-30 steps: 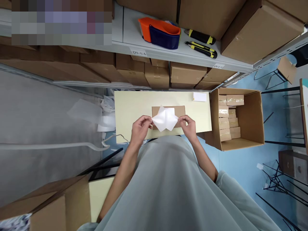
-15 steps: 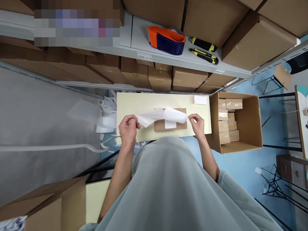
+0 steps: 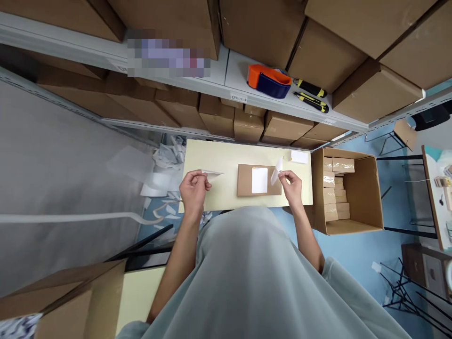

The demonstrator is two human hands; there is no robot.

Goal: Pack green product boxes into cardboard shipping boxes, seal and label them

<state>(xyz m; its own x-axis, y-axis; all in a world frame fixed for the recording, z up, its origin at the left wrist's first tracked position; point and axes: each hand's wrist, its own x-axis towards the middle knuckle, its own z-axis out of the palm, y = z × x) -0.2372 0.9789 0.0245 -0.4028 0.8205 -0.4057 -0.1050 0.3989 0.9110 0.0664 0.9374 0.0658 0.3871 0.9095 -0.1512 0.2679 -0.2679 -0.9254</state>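
Note:
A small flat cardboard box [image 3: 245, 180] lies on the pale yellow table [image 3: 226, 157], with a white label [image 3: 259, 180] on its top. My left hand [image 3: 192, 190] is over the table's left front part and pinches a thin white backing sheet [image 3: 212, 173] that points right. My right hand [image 3: 291, 187] is just right of the box and pinches a small white paper piece [image 3: 276, 170] that stands up at the box's right end. My grey-clad body hides the table's front edge.
An open carton [image 3: 367, 188] with several taped small boxes stands right of the table. A small white pad [image 3: 299, 157] lies at the table's back right. The shelf above holds an orange-blue tape dispenser [image 3: 269, 81] and two yellow-black cutters [image 3: 311, 95]. Scrap paper [image 3: 165, 157] litters the floor at left.
The white sheet stretched between my hands has come apart: my left hand drew one piece left, my right holds the other, and a label now lies flat on the box.

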